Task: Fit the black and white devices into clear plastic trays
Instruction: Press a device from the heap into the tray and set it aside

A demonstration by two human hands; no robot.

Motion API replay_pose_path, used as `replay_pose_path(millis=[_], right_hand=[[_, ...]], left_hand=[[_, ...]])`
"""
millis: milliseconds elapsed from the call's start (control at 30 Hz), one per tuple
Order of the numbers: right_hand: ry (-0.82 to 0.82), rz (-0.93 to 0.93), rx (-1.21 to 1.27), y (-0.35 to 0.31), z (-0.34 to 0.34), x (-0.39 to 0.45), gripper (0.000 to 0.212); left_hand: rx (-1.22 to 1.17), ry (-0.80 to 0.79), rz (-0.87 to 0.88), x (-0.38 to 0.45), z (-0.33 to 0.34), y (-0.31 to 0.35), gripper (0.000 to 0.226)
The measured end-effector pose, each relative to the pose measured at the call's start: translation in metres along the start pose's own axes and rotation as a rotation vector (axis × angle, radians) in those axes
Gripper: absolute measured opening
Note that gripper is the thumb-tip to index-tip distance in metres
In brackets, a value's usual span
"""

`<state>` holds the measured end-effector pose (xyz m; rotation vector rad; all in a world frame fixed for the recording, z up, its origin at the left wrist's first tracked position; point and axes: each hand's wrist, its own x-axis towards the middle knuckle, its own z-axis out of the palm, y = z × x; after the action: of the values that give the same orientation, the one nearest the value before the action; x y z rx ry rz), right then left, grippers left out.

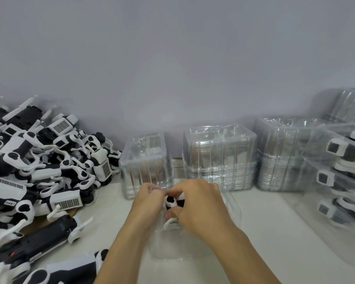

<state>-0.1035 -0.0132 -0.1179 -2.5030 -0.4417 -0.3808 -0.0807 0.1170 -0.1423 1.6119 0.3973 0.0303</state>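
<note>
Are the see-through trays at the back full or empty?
Empty. The three stacks of clear trays by the wall show no black and white devices inside, unlike the packed trays on the right.

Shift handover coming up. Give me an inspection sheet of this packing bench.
Surface: white tabletop, bare patches near the front.
Job's things: one black and white device being fitted into a clear tray at centre; loose device pile on the left; packed trays stacked on the right.
Clutter: empty tray stacks along the wall.
Hands: left hand grips the tray edge; right hand grips the device.
Cables: nothing seen.
Surroundings: plain grey wall.
</note>
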Motion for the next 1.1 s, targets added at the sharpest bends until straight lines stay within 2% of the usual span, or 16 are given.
replay_pose_path(millis=[133, 233, 367, 433, 567, 633, 700, 833, 1100], right_hand=[[0.031, -0.015, -0.052, 0.002, 0.000, 0.001, 0.041], [0.100, 0.002, -0.120, 0.006, 0.000, 0.002, 0.055], [-0.014, 0.087, -0.117, 0.012, -0.008, 0.004, 0.063], [-0.087, 0.148, -0.091, 0.020, -0.022, 0.004, 0.059], [-0.171, 0.311, -0.040, 0.048, -0.062, 0.001, 0.038], [-0.211, 0.334, -0.008, 0.055, -0.071, 0.000, 0.028], [-0.193, 0.316, -0.011, 0.055, -0.070, 0.001, 0.018], [-0.099, 0.277, -0.027, 0.055, -0.060, 0.003, 0.026], [0.006, 0.316, 0.001, 0.061, -0.047, 0.003, 0.016]], left_hand=[[0.013, -0.113, 0.001, 0.004, -0.006, 0.000, 0.027], [0.062, -0.123, 0.044, 0.006, -0.009, -0.004, 0.028], [0.129, -0.083, 0.088, 0.004, -0.008, -0.003, 0.025], [0.137, -0.062, 0.095, 0.004, -0.007, -0.003, 0.024], [0.145, -0.043, 0.106, 0.005, -0.006, -0.005, 0.024], [0.150, -0.050, 0.115, 0.005, -0.005, -0.005, 0.022], [0.160, -0.056, 0.130, 0.004, -0.004, -0.005, 0.019], [0.227, -0.055, 0.168, 0.000, -0.003, -0.004, 0.019], [0.250, -0.070, 0.192, -0.001, -0.004, -0.002, 0.027]])
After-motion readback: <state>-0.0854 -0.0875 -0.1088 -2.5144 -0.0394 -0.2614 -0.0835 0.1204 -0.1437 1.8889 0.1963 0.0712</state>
